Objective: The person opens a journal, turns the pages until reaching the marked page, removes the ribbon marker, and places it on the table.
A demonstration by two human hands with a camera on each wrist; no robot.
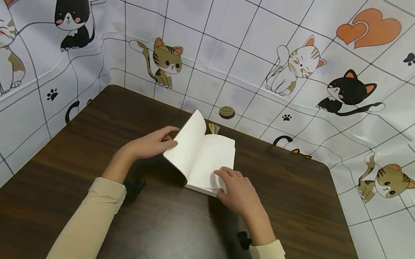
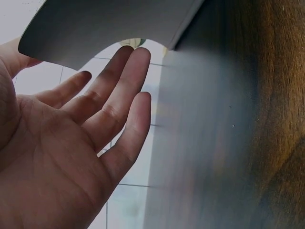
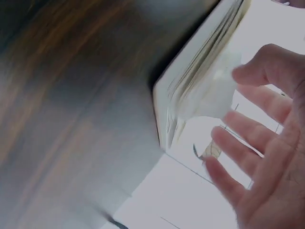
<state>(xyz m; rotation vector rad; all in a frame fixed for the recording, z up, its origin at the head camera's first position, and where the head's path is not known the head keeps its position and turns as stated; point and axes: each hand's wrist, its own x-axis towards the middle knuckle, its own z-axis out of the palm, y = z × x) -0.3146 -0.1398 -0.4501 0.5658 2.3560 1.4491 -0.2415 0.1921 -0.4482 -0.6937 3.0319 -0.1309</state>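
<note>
A notebook (image 1: 214,160) lies open on the table, with blank white pages. Its left side, a raised cover or leaf (image 1: 187,144) with a dark outer face, stands tilted up. My left hand (image 1: 153,141) holds that raised part by its outer edge, thumb on the white side and fingers behind. In the left wrist view, the dark cover (image 2: 109,28) hides part of the thumb. My right hand (image 1: 238,191) is at the lower right corner of the right-hand page, fingers extended over it. The right wrist view shows the thumb (image 3: 267,67) beside a slightly lifted page (image 3: 214,90).
Striped ribbon-like strips (image 1: 213,128) stick out past the notebook's top edge. The dark wooden table (image 1: 282,195) has rounded far corners. White sheeting (image 1: 223,28) printed with cats and grid lines surrounds it. Dark straps or mounts (image 1: 135,186) show at both wrists.
</note>
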